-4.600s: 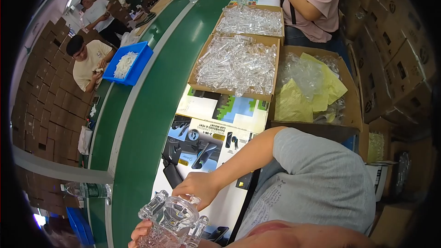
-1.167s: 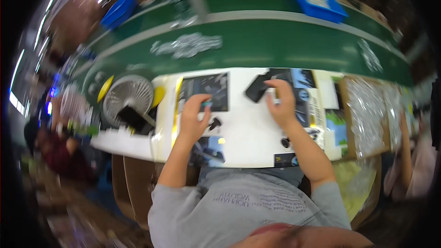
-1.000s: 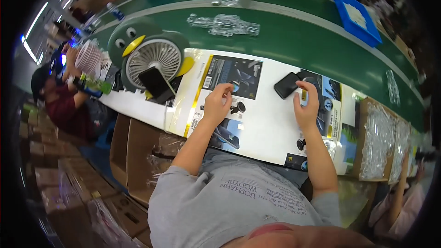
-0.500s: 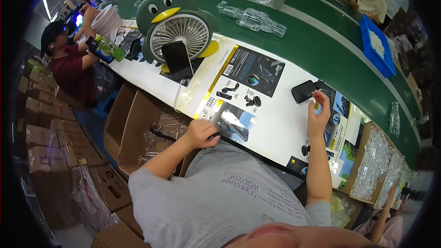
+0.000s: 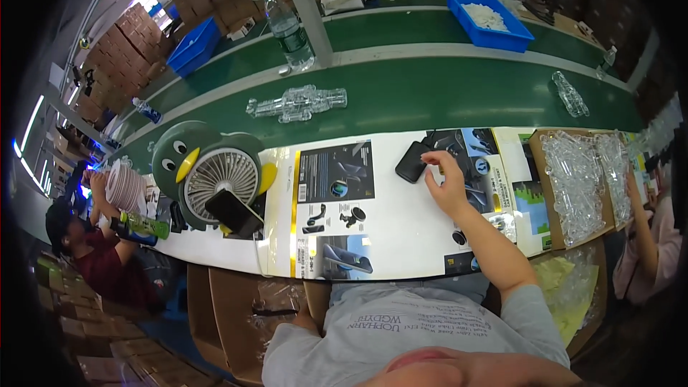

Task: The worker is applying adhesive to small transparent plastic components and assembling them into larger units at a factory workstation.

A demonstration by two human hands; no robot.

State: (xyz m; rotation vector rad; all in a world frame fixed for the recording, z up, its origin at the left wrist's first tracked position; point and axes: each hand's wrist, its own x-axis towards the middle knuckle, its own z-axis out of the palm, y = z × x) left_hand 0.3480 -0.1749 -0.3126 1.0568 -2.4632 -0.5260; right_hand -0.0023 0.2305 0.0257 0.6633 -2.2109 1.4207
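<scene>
White desk runs beside a green belt. My right hand reaches forward, arm nearly straight, fingers loosely curled, fingertips touching a black pad lying flat near the desk's far edge. My left hand is below the near edge, hidden; its grip I cannot tell.

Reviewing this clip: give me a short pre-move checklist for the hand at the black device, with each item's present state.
1. Right hand at the black device: ok, fingertips touch its right edge.
2. Device gripped: not ok, it lies flat on the white worktop.
3. Left hand visible: not ok, hidden below the table edge.
4. Small black parts apart from the hand: ok.
5. Clear plastic tray on the green belt, away from the hand: ok.
</scene>
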